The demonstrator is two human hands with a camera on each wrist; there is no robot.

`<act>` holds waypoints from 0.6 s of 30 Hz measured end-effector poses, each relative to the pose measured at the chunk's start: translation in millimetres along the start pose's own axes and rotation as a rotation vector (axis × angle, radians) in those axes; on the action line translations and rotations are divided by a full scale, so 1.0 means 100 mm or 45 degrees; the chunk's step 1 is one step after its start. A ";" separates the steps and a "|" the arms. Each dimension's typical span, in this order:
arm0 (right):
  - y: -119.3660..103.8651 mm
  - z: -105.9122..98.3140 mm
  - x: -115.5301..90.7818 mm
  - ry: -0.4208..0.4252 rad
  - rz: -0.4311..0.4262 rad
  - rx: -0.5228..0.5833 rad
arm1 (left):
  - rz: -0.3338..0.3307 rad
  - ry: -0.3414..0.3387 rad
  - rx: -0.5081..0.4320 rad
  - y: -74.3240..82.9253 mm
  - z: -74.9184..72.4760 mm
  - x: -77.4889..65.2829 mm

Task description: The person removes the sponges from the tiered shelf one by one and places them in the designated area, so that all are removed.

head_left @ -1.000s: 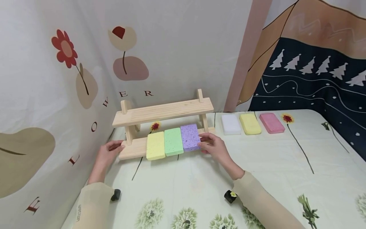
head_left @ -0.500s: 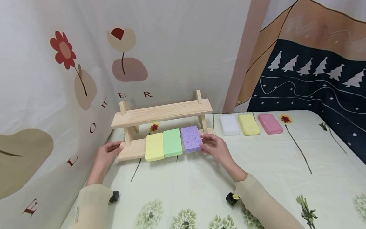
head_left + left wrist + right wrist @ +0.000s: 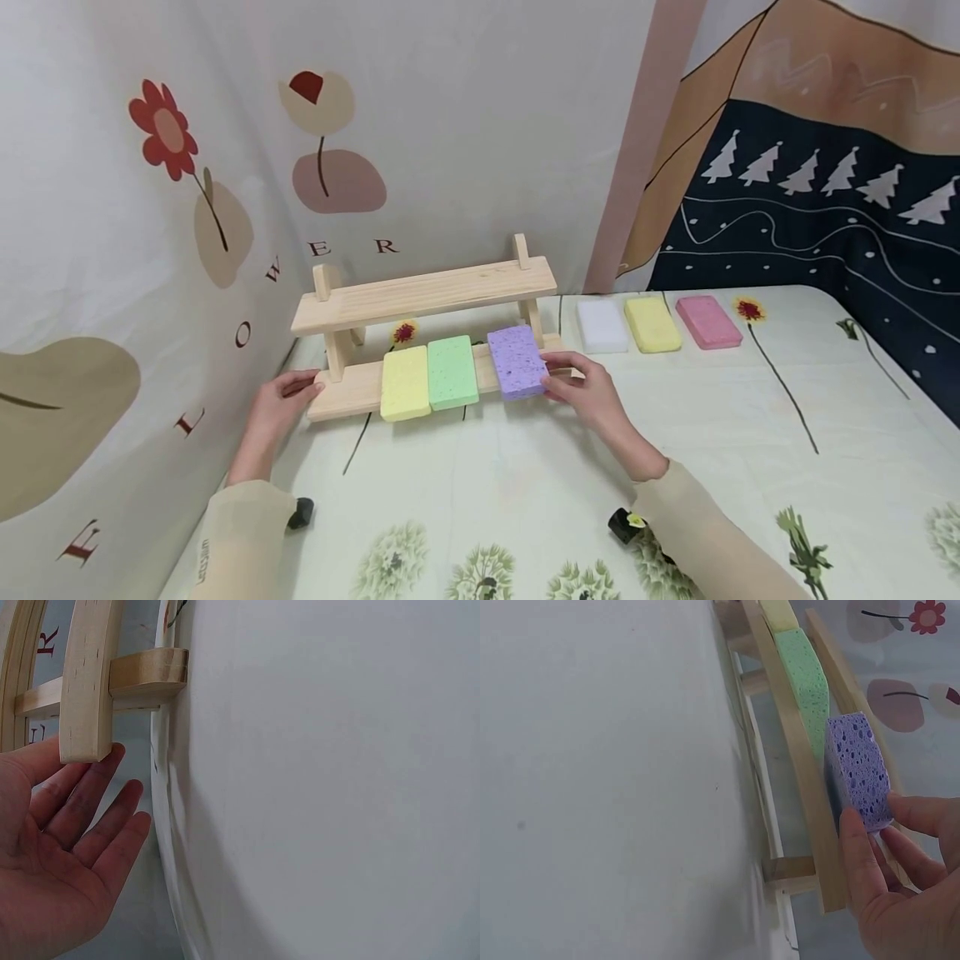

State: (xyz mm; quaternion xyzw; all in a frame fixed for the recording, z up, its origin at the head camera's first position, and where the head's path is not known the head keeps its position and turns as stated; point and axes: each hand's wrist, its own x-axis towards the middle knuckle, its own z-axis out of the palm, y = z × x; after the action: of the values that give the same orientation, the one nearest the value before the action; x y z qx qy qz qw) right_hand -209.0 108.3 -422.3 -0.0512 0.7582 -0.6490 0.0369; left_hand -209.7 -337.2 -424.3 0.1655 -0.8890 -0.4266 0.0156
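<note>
A two-tier wooden shelf (image 3: 427, 292) stands against the back cloth. My left hand (image 3: 279, 408) holds the left end of its lower board; in the left wrist view, the board end (image 3: 86, 712) sits between thumb and fingers. My right hand (image 3: 592, 392) pinches a purple sponge (image 3: 517, 362) by its right edge, in front of the lower board's right part. The sponge is slightly tilted. Left of it, a green sponge (image 3: 452, 372) and a pale yellow sponge (image 3: 406, 383) lie side by side on the lower board, touching and overhanging its front edge.
A white sponge (image 3: 603, 326), a yellow sponge (image 3: 652, 324) and a pink sponge (image 3: 708, 322) lie in a row on the flower-printed tablecloth (image 3: 720, 417), right of the shelf. Printed cloths hang behind and at the left.
My right hand has moved the purple sponge rightward, and a gap has opened between it and the green sponge. The left hand stays at the shelf's end.
</note>
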 end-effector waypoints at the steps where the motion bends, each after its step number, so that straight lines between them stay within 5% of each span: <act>1: 0.00 -0.02 -0.01 -0.002 0.000 -0.011 | 0.000 -0.002 0.001 0.00 0.00 0.00; 18: 0.00 -0.22 -0.19 -0.059 -0.005 -0.048 | -0.041 -0.013 -0.033 0.02 -0.01 0.00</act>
State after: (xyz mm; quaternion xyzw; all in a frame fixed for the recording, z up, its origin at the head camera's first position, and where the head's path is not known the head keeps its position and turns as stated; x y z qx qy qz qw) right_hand -193.0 132.1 -419.0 -0.0682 0.7690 -0.6334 0.0522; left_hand -210.6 -336.7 -422.4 0.1775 -0.8807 -0.4391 0.0064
